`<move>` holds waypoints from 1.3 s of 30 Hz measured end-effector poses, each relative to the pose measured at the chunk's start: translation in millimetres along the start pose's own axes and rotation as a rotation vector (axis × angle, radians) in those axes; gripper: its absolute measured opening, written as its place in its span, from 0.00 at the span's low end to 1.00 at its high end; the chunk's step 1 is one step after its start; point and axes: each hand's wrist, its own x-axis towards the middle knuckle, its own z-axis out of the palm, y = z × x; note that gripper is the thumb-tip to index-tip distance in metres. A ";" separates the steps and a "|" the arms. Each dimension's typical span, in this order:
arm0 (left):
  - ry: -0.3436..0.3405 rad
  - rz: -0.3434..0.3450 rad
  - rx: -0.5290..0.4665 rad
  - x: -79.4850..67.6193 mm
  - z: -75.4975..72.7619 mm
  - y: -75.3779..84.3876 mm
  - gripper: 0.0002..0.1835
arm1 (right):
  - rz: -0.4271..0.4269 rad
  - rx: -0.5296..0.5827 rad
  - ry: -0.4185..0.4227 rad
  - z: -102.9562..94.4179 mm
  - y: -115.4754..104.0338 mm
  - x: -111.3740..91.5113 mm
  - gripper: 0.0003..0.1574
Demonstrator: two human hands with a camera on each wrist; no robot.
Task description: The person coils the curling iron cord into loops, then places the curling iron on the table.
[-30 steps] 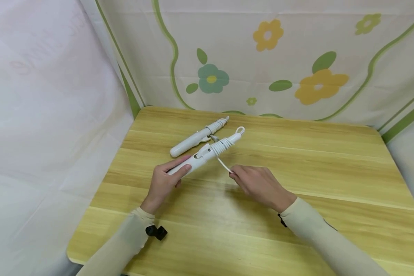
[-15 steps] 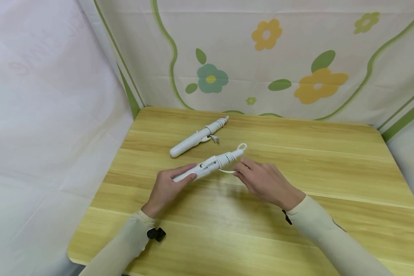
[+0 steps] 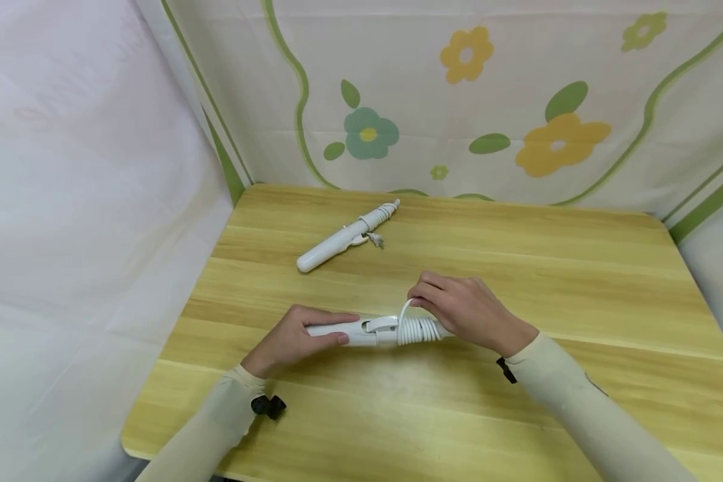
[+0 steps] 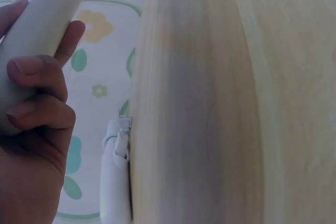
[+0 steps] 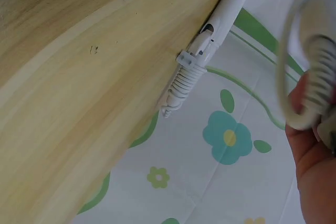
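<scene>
My left hand [image 3: 290, 339] grips the smooth barrel of a white curling iron [image 3: 361, 338], fingers curled round it in the left wrist view. The iron lies nearly level above the table, its lever facing up. White cord [image 3: 418, 330] is wound in several turns round its handle. A free loop of cord [image 3: 405, 311] rises to my right hand [image 3: 466, 311], which pinches it over the handle's right end. That end is hidden behind the right hand. In the right wrist view the loop [image 5: 285, 82] stands out blurred from the windings.
A second white curling iron [image 3: 331, 249], its cord wound round the handle and its plug [image 3: 375, 239] sticking out, lies on the wooden table [image 3: 548, 281] at the back left. A flowered cloth [image 3: 422, 100] hangs behind the table's far edge.
The held curling iron has come down toward the front and turned from slanting up-right to nearly level. My right hand has brought the cord from below the handle up over it.
</scene>
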 end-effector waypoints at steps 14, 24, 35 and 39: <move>-0.051 0.194 -0.009 2.8 -1.8 -1.8 0.19 | 0.016 0.128 -0.064 -4.4 1.4 5.3 0.03; -0.176 0.271 -0.059 6.6 2.3 1.3 0.17 | 0.109 0.479 -0.339 -0.6 2.2 -0.3 0.09; 0.036 0.023 -0.283 2.3 8.3 0.7 0.19 | 0.162 0.730 -0.129 22.4 -4.4 -6.6 0.15; 0.140 0.026 -0.272 6.2 14.9 4.3 0.19 | 0.426 0.845 -0.093 28.5 -12.8 -12.4 0.17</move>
